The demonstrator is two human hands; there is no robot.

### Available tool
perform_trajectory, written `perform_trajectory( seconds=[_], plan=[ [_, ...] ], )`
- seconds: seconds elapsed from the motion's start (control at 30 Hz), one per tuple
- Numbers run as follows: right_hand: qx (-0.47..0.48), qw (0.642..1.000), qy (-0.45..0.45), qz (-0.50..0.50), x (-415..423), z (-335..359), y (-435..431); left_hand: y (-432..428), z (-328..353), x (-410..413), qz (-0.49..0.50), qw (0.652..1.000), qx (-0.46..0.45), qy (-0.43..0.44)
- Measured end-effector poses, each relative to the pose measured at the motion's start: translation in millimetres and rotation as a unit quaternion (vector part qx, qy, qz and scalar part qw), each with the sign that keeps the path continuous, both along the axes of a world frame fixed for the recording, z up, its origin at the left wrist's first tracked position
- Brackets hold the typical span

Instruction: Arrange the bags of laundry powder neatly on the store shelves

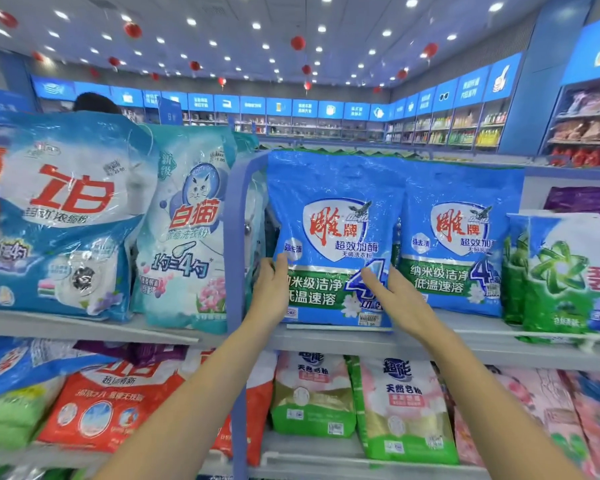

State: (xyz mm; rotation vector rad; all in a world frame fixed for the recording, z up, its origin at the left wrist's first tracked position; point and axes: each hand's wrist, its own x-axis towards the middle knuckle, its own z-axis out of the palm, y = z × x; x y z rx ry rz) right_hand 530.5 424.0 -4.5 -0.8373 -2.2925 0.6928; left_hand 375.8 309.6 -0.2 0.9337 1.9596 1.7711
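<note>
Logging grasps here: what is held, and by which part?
The left blue bag, by its lower side edges: left hand at the left edge, right hand at the right.

Upper shelf (84,327), left to right: blue-white bag (66,216), pale cat bag (187,233), blue bag (333,233), second blue bag (458,237), green bags (561,282). Lower shelf (312,452): red bag (111,410), green-pink bags (402,410), pink bags (568,420).

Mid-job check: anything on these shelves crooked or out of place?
Yes. Left of the blue upright, the big blue bag and the cat-print bag lean sideways, not straight. Below them, another blue bag lies slanted across the red bags. The held bag, between left hand and right hand, stands upright.
</note>
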Motion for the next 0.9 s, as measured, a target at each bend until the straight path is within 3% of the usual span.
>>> perform_trajectory(
  seconds=[0.13, 0.23, 0.33, 0.43, 0.77, 0.9],
  plan=[
    [0.037, 0.988, 0.066, -0.135, -15.4, -8.0, -1.6, 10.5, -6.0, -6.8, 0.033, 0.998, 0.029, -0.034],
    [0.056, 0.981, 0.069, -0.175, -22.4, -11.3, 1.5, 14.3, -8.1, -7.1, 0.058, 0.996, 0.019, -0.064],
    [-0.021, 0.982, 0.145, -0.123, -23.0, -8.3, 1.4, 15.1, -5.9, -6.3, 0.073, 0.996, 0.018, -0.052],
    [-0.126, 0.953, 0.266, -0.068, -23.5, 0.9, -0.3, 16.3, -1.4, -2.2, 0.083, 0.996, 0.036, -0.025],
    [-0.132, 0.925, 0.345, -0.086, -37.1, 8.2, 10.8, 20.8, 0.3, -5.1, 0.119, 0.992, 0.042, 0.000],
    [-0.146, 0.924, 0.350, -0.044, -30.8, 12.4, 13.5, 4.3, -4.5, 4.5, 0.087, 0.986, 0.035, 0.136]
  ],
)
